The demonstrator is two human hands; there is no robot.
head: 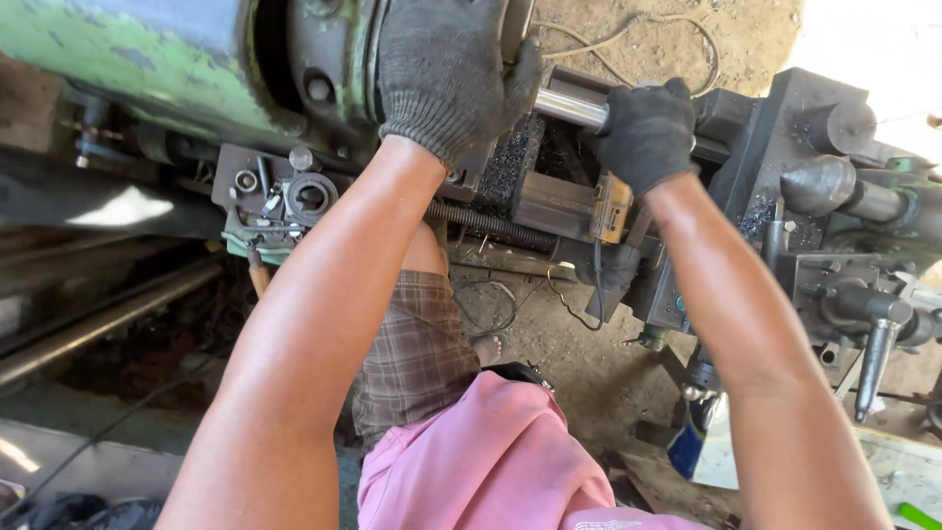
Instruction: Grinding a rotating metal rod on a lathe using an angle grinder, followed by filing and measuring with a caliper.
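Nearest, at the bottom edge: pink shirt [491,461], then plaid shorts [417,358] and one bare foot [488,345] on the dirt floor [589,363]. Two bare forearms rising from there toward the lathe [137,49], crossing in front of the lead screw [481,224] and hiding part of the carriage [559,201]. Loose wire [579,294] trailing below the carriage. At the left edge of the machine bed, a small shelf [265,196] crowded with one steel ring [312,194], washers and small fittings, too jumbled to count surely. At the right edge, the dark tailstock [824,177] with one handle [876,358] hanging down and one blunt cone [819,182] pointing left.

Two hands, each in a dark knit glove. Left hand [446,74] spread wide, palm and fingers pressed flat against the round chuck [343,49] on the green headstock, grasping nothing that can be made out. Right hand [648,132] clenched around one bright steel bar [571,106], fingers wrapped fully over it.

Bar lying level, above the carriage, between the chuck and the tailstock; left end running behind the left hand, probably into the chuck, though hidden there. Dark metal chips [510,162] heaped under it. Farthest: sunlit ground with one thin cable [628,39] looped across.
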